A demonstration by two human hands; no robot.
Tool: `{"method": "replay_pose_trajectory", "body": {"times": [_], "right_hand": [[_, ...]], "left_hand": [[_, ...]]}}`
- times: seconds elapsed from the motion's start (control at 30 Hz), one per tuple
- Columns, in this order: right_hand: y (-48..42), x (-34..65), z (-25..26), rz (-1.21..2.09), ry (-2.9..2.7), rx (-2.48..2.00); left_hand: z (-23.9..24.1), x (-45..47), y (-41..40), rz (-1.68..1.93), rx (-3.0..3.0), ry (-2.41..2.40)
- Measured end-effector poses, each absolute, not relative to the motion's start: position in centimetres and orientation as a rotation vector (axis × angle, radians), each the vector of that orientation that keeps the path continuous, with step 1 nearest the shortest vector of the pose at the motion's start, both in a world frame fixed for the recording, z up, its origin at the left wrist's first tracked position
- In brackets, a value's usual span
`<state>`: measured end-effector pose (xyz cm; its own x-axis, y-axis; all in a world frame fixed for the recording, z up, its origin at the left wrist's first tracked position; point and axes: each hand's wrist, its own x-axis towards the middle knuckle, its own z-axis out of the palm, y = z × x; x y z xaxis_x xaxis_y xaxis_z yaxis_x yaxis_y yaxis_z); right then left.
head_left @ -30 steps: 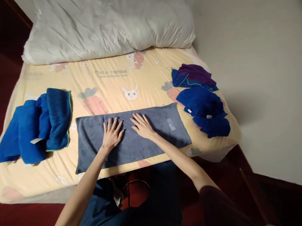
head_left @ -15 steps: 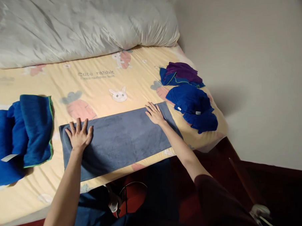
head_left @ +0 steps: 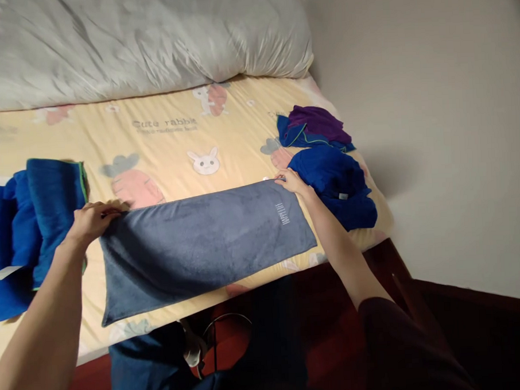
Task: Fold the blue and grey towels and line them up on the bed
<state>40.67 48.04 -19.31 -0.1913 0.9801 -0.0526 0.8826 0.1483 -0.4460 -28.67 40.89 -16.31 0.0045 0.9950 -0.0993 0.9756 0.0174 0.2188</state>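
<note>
A grey towel (head_left: 202, 243) lies spread flat across the near edge of a bed with a yellow cartoon sheet (head_left: 171, 141). My left hand (head_left: 91, 219) is closed in a pinch on the towel's far left corner. My right hand (head_left: 291, 181) pinches the far right corner, next to the small printed label on the cloth. Both arms reach out wide from the bottom of the view.
Folded blue towels (head_left: 32, 222) are stacked on the bed at the left. A heap of loose blue and purple cloths (head_left: 328, 169) lies at the right edge. A white duvet (head_left: 141, 45) is bunched at the head. A pale wall stands to the right.
My hands lay flat near the towel's middle, slid apart toward its ends, and now grip the two far corners. The view shifted slightly right.
</note>
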Motion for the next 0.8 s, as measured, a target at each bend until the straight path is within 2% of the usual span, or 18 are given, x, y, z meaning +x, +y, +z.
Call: {"method": "replay_pose_trajectory", "body": {"times": [0.1, 0.27, 0.37, 0.57, 0.8], "right_hand": [[48.4, 40.8, -19.6, 0.608, -1.984, -1.923], [46.3, 37.6, -18.9, 0.214, -1.903, -2.117], [43.4, 33.0, -18.0, 0.047, -1.924, -2.033], [38.1, 27.1, -18.3, 0.264, -2.405, -1.562], [40.6, 34.5, -21.1, 0.282, -2.151, -1.971]], "left_hand": [[-16.5, -28.5, 41.3, 0.212, 2.027, 2.097], [-17.1, -24.3, 39.1, 0.457, 1.887, 2.392], [-17.0, -19.9, 36.0, 0.656, 1.92, 2.466], [-17.8, -16.6, 30.7, 0.51, 2.059, 2.191], [-19.1, -21.4, 32.7, 0.456, 2.072, 2.237]]}}
